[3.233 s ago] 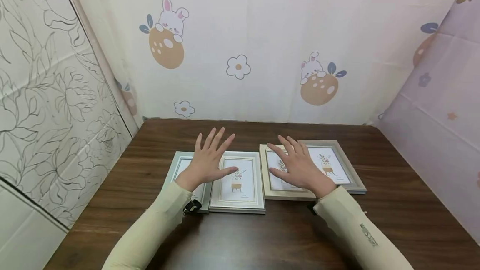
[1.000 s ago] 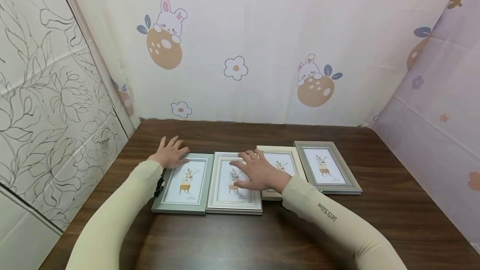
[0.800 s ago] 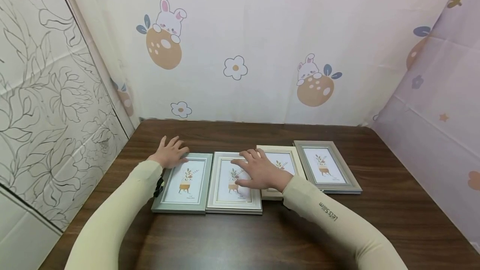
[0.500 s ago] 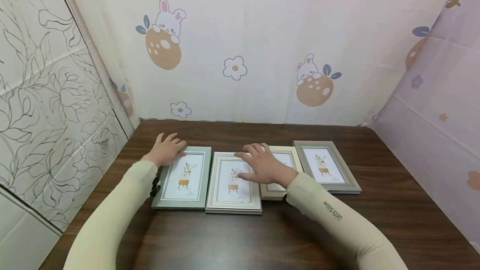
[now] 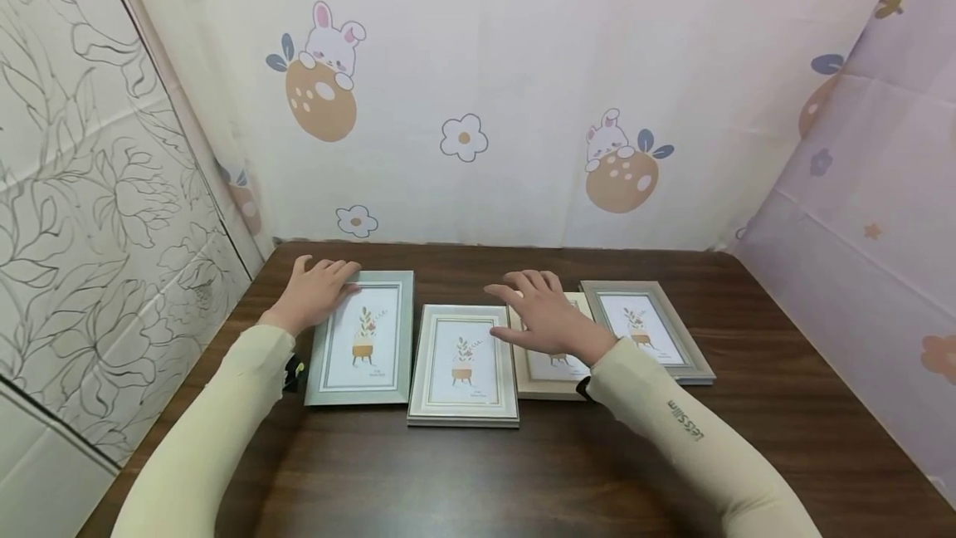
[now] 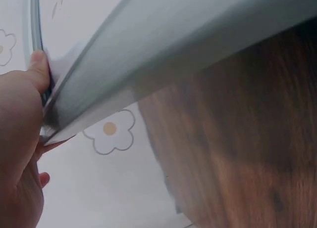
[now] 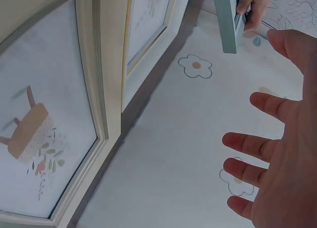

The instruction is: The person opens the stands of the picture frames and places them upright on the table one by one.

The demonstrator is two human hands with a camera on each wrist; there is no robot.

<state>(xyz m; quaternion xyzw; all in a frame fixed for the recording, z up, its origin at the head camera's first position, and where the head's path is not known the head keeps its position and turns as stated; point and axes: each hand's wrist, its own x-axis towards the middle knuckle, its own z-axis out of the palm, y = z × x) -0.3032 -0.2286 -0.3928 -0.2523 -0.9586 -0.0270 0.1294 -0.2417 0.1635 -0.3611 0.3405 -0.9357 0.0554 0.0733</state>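
My left hand (image 5: 309,295) grips the pale green picture frame (image 5: 402,339) at its far left corner. In the left wrist view the thumb lies on its face and other fingers are behind the edge. That frame is raised off the table, as the right wrist view shows. My right hand (image 5: 548,318) hovers with fingers spread above the cream picture frame (image 5: 525,372), partly hiding it. Between the hands lies the white picture frame (image 5: 463,418), flat on the wood. The grey-beige picture frame (image 5: 698,364) lies furthest right, touched by neither hand.
The dark wooden table (image 5: 478,488) carries all the frames. A white curtain (image 5: 478,48) printed with rabbits and flowers hangs behind its far edge. A flower-patterned panel (image 5: 97,189) stands at the left, and a lilac curtain (image 5: 859,272) at the right.
My left hand has taken hold of the green frame and lifted it, moving it up and away from the white one. The right hand has moved right, from over the white frame to the cream one.
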